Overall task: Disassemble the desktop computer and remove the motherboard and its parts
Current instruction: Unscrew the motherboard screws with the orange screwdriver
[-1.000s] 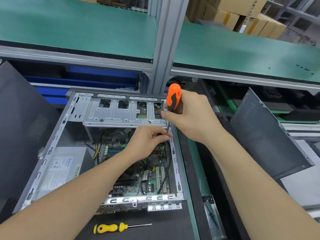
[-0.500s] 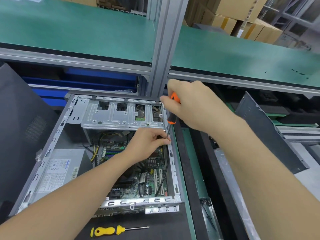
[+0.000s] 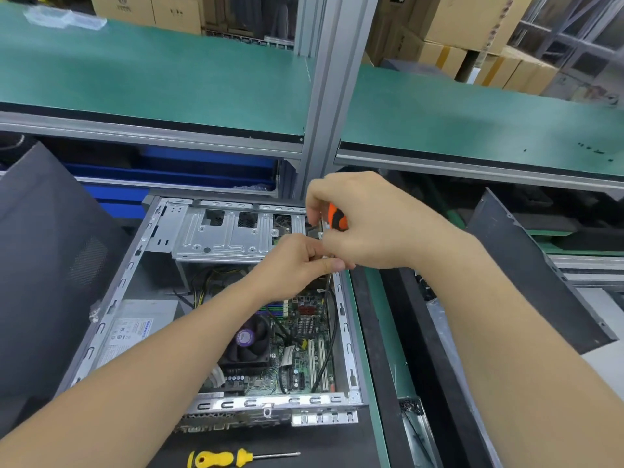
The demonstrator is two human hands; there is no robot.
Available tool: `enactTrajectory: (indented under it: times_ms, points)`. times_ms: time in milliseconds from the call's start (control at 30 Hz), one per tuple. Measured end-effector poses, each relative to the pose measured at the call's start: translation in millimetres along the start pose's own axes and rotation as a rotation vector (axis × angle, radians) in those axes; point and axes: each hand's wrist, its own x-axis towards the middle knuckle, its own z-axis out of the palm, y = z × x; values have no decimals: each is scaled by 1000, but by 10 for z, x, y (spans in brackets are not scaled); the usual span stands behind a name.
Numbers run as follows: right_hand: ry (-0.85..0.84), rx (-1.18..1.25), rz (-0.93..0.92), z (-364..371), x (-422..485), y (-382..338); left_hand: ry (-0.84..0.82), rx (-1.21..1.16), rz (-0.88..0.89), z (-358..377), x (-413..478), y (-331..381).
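While the orange screwdriver (image 3: 337,218) is clenched by its handle in the right hand (image 3: 371,224), its shaft is pinched by the left hand (image 3: 297,265) at the case's (image 3: 345,329) far right rim. The motherboard (image 3: 305,332) is seated inside the case; a yellow screwdriver (image 3: 216,459) is laid in front.

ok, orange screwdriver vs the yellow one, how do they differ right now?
The orange screwdriver is gripped in the right hand, nearly upright at the case's right wall, left hand fingers at its shaft. The yellow screwdriver lies flat, untouched, on the mat before the case, shaft pointing right. Orange's handle is mostly hidden by the hand; yellow shows plainly. Both have bright handles and metal shafts.
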Motion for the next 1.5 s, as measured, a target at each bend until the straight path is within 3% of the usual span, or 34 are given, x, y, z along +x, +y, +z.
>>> enactTrajectory:
  times_ms: [133, 267, 367, 600, 700, 900, 1000, 1200, 1300, 1500]
  points:
    - [231, -248, 99, 150, -2, 10, 90, -46, -58, 82, 27, 17]
    - [343, -371, 281, 130, -21, -5, 143, -120, -52, 183, 47, -48]
    - [290, -348, 326, 82, -30, -6, 163, -177, -49, 193, 54, -55]
    - [24, -184, 127, -64, -98, 18, 0, -326, -49, 5, -2, -74]
    - [8, -156, 99, -59, -140, -30, -56, -262, -8, -50, -33, 13]
    - [58, -89, -6, 32, -166, 46, -16, -59, 31, -12, -3, 66]
    - [184, -183, 19, 107, -155, 61, 19, -89, -16, -1, 59, 69]
    - [433, -293, 273, 120, -143, -17, 41, -139, -20, 70, 101, 2]
    - [373, -256, 319, 99, -133, 23, 58, -259, -65, 129, 120, -35]
    - [100, -107, 123, -23, -138, 116, 25, -219, -17, 42, 94, -8]
